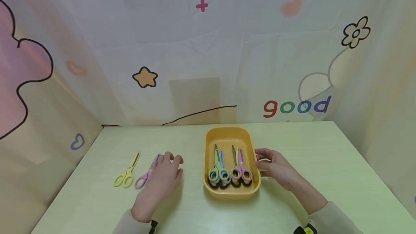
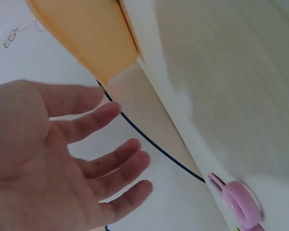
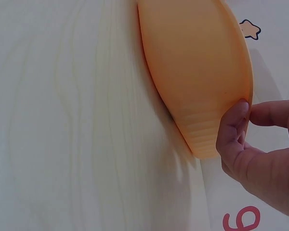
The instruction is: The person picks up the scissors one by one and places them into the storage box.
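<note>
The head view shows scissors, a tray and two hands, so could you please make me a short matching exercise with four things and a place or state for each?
Things:
1. Loose yellow scissors
2. Tray
3. Left hand
4. Right hand

Places or states:
a. Touching the tray's right edge
b. With several pairs of scissors inside
c. On the table, left of the loose purple scissors
d. Holding nothing, partly hiding the loose purple scissors

Right pairs: 1-c, 2-b, 3-d, 4-a
</note>
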